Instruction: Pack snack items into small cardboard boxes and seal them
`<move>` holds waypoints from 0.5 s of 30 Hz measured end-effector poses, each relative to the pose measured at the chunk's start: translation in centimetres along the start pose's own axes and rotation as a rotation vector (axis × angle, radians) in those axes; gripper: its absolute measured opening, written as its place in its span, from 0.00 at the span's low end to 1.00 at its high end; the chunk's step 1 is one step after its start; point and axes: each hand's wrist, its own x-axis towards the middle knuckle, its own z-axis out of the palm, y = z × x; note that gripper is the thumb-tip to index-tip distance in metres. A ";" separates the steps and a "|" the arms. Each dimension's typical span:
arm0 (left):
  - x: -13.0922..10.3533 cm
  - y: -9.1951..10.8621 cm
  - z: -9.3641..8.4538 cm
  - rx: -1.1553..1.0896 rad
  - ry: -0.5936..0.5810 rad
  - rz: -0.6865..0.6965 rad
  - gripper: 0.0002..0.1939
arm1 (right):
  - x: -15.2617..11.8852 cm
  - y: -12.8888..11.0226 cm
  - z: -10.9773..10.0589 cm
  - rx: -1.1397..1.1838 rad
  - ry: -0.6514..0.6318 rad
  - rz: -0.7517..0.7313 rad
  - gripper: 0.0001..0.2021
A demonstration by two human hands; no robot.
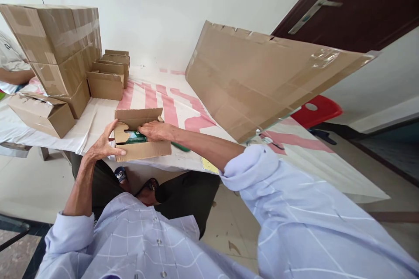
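A small open cardboard box (149, 151) stands at the table's front edge, with its back flap raised. Inside it lies a green packet (136, 137). My left hand (103, 144) holds the box's left end, thumb on the front and fingers at the back corner. My right hand (153, 131) reaches into the box beside the green packet; its fingertips are partly hidden, and whether they hold anything is unclear.
Taped cartons (62, 39) are stacked at the left, with a closed box (44, 113) before them and several open boxes (106, 85) beside. A large cardboard sheet (262, 74) leans at the right, near a red chair (316, 111). A person's arm (16, 76) shows far left.
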 end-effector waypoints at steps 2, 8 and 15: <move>0.0 0.0 0.0 0.001 0.008 -0.007 0.75 | -0.8 -0.4 -0.8 -0.034 -0.010 -0.018 0.16; 0.1 -0.7 -0.3 0.014 0.062 -0.017 0.71 | -2.6 -1.8 -3.9 -0.145 -0.076 -0.033 0.23; 1.2 -0.8 -0.8 0.012 0.087 -0.006 0.66 | -4.2 -1.1 -8.0 -0.191 0.040 -0.042 0.28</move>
